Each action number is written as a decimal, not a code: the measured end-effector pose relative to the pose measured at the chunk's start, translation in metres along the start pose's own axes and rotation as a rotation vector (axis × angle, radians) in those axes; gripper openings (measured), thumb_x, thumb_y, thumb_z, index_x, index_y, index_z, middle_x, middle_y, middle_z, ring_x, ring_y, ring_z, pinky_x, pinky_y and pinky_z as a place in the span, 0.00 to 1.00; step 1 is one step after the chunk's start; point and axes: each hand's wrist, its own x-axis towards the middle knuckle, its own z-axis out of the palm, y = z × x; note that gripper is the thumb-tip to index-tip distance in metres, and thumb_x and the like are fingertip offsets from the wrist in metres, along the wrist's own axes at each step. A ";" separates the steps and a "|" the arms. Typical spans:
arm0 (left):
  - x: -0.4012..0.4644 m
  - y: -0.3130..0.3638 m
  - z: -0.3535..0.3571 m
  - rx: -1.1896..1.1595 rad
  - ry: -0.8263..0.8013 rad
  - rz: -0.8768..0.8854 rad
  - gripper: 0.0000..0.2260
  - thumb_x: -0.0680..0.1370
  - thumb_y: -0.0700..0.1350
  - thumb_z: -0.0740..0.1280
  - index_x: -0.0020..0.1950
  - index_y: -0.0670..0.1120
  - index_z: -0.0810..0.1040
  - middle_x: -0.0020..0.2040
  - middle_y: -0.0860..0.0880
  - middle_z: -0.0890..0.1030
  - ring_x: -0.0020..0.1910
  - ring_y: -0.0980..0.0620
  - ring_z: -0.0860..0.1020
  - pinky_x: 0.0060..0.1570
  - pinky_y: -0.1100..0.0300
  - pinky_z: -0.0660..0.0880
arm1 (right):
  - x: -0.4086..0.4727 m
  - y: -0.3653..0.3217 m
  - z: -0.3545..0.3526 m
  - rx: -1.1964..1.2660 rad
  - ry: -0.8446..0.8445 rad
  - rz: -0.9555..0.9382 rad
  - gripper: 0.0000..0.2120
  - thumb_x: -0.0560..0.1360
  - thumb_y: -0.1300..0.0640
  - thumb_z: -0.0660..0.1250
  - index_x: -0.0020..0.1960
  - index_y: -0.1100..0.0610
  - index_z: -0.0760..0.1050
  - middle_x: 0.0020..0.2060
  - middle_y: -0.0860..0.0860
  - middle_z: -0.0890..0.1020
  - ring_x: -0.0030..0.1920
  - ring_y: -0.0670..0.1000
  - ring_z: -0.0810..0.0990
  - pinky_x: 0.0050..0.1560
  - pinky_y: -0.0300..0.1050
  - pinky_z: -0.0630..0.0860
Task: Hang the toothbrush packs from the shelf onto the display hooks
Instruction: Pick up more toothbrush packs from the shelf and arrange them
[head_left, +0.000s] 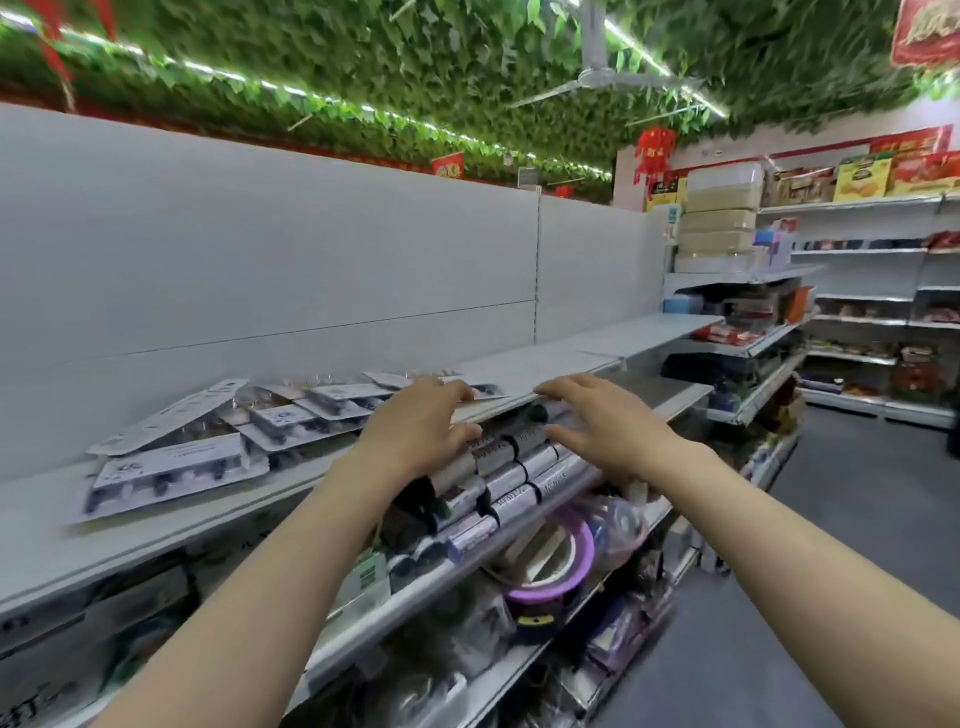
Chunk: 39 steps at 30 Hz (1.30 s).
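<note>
- The flat white-and-grey carded toothbrush packs (218, 441) are lying in a loose, overlapping heap on the top grey metal shelf (571, 353), towards its left half; none is hanging anywhere in view, and no display hooks are showing.
- The left hand (421, 431) is hovering over the right end of that heap with fingers spread and lightly bent, holding nothing; whether the fingertips are touching the nearest pack is hard to tell through the blur.
- The right hand (597, 415) is reaching over the shelf's front edge, fingers extended and apart, also gripping nothing.
- Judging from this, the step in hand is picking up a pack: taking the topmost card by its edge, rather than dragging one from under the pile, is looking like the cleaner way, so the rest are not sliding off the shelf.
- Just below the hands, rows of silver-wrapped rolls with dark ends (509, 483) are filling the second shelf.
- Lower still, a purple round tub with a clear lid (545, 587) is sitting among bagged goods; its contents are too blurred to name.
</note>
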 end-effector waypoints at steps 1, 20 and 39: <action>0.013 -0.001 0.007 0.009 0.006 -0.022 0.19 0.79 0.56 0.65 0.69 0.53 0.72 0.66 0.48 0.76 0.65 0.48 0.73 0.60 0.54 0.70 | 0.017 0.013 0.007 0.016 0.001 -0.025 0.25 0.79 0.45 0.66 0.74 0.45 0.67 0.71 0.48 0.72 0.67 0.51 0.74 0.66 0.51 0.73; 0.186 -0.036 0.139 0.170 0.056 -0.621 0.27 0.80 0.63 0.60 0.73 0.47 0.69 0.68 0.44 0.75 0.72 0.44 0.67 0.67 0.50 0.66 | 0.274 0.137 0.149 0.364 -0.220 -0.324 0.28 0.80 0.42 0.65 0.76 0.52 0.64 0.71 0.53 0.74 0.69 0.55 0.73 0.66 0.51 0.71; 0.215 -0.063 0.196 0.245 0.226 -0.666 0.23 0.81 0.65 0.51 0.68 0.56 0.74 0.65 0.56 0.79 0.73 0.55 0.67 0.77 0.52 0.48 | 0.334 0.143 0.191 1.231 -0.128 0.118 0.30 0.72 0.45 0.76 0.70 0.50 0.71 0.62 0.52 0.79 0.59 0.50 0.79 0.56 0.45 0.73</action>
